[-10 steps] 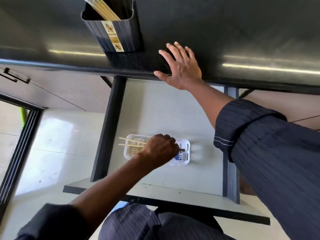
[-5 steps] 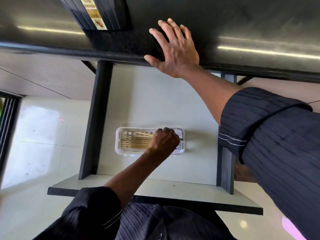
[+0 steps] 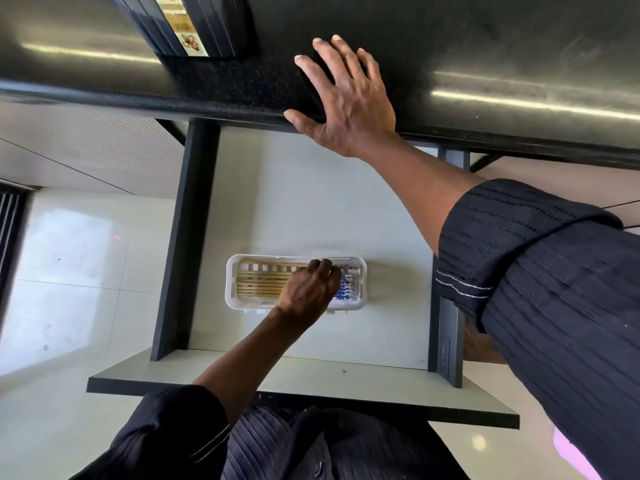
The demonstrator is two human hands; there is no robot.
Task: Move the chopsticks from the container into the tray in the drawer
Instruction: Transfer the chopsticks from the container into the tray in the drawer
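Observation:
A white slotted tray (image 3: 232,289) sits on the pale floor of the open drawer (image 3: 311,202). Several wooden chopsticks (image 3: 263,284) lie side by side in it, their blue-patterned ends pointing right. My left hand (image 3: 308,292) is down in the tray with its fingers curled over the chopsticks near those ends, hiding their middle. My right hand (image 3: 349,102) lies flat with spread fingers on the black countertop (image 3: 485,46) at its front edge. The dark ribbed container (image 3: 207,26) with a yellow label stands on the counter at the top, cut off by the frame.
Black side rails (image 3: 183,237) border the drawer left and right, and its pale front panel (image 3: 346,382) is nearest my body. A glossy white tiled floor (image 3: 69,271) lies to the left below. Cabinet fronts flank the drawer under the counter.
My left hand lowered the chopsticks it held above the tray's left end down into the tray, where they now lie flat. The view shifted, pushing the container up out of frame. My right hand stayed put.

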